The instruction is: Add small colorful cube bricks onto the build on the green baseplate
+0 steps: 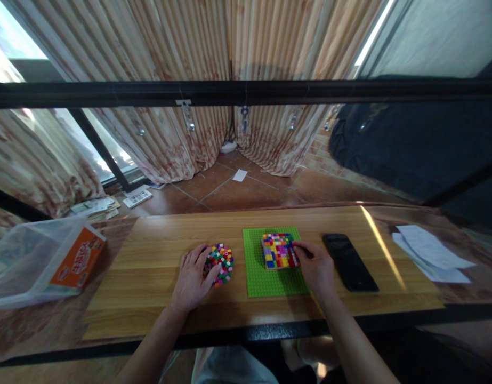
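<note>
A green baseplate [269, 280] lies on the wooden table [150, 250]. A square block of multicoloured small bricks [276, 249] stands on its far half. My right hand [315, 266] rests at the block's right side, fingertips pressed against its edge. Left of the plate lies a round heap of loose coloured bricks [220, 260]. My left hand [193, 277] lies flat on the table with fingers spread, fingertips touching the heap's left side.
A black phone [349, 261] lies right of the baseplate. White papers [429, 250] sit at the table's right end. A clear plastic bag with an orange box [75, 258] lies off the left end. A black bar [246, 92] crosses above.
</note>
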`<state>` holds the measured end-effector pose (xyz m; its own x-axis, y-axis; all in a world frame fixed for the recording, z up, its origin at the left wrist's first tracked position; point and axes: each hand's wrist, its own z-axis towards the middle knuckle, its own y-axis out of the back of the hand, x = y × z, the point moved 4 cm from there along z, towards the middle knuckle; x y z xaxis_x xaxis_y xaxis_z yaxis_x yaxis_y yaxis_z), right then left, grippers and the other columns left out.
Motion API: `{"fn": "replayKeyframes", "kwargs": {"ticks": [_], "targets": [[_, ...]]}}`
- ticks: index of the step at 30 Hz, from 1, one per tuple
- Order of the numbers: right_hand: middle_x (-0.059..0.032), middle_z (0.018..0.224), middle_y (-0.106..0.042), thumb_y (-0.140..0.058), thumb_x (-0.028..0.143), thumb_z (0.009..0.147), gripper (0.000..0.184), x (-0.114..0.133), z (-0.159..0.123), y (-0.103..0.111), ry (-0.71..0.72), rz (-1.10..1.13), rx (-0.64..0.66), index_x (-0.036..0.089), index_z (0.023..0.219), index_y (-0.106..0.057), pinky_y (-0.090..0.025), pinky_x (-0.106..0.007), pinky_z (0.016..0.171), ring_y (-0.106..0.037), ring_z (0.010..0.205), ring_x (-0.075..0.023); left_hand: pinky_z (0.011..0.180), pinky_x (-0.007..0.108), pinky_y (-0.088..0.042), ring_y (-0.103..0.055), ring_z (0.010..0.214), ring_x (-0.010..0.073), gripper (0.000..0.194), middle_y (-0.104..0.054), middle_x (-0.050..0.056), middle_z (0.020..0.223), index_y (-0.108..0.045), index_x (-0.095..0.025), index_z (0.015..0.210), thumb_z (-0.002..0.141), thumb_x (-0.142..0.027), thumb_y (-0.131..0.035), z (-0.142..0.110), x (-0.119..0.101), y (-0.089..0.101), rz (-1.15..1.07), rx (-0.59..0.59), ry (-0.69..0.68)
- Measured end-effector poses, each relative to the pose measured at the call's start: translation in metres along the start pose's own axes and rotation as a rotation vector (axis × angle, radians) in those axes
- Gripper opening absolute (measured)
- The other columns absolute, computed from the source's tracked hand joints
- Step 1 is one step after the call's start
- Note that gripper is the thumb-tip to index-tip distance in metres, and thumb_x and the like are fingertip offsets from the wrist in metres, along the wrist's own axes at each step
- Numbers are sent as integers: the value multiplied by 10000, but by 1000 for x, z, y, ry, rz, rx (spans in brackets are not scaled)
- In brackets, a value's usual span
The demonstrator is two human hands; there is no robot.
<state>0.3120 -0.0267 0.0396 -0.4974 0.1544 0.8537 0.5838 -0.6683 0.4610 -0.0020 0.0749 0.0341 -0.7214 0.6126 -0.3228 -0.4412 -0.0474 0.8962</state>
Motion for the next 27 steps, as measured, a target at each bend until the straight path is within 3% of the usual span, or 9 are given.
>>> {"fn": "replayKeyframes", "kwargs": {"ticks": [8,13,20,27], "targets": [[-85,850,-740,-548,456,813,346,6,-1,3,24,-82,19,180,885,-745,-511,-319,686,-666,726,-210,1027,480,-386,-503,1213,280,441,-557,123,1302,-534,-195,1259,897,-442,-484,0,-2,2,-5,-18,12],[-94,886,-732,-558,472,805,361,4,-1,1,13,-13,20,174,895,-741,-512,-327,708,-657,766,-210,1029,481,-385,-499,1217,277,440,-553,121,1310,-532,-192,1264,902,-436,-477,0,-1,1,-3,-17,16],[-91,837,-723,-628,461,739,358,-7,3,-5,-129,170,26,147,866,-744,-509,-307,642,-636,697,-184,1044,478,-367,-494,1222,272,434,-547,123,1316,-528,-183,1261,912,-432,-461,-1,-1,1,1,-7,22],[-64,725,-720,-748,396,576,321,-10,5,-9,-315,412,-38,143,775,-743,-512,-286,576,-623,617,-164,1032,477,-374,-493,1218,273,436,-546,122,1316,-521,-189,1268,913,-434,-462,0,-1,0,7,-1,19]]}}
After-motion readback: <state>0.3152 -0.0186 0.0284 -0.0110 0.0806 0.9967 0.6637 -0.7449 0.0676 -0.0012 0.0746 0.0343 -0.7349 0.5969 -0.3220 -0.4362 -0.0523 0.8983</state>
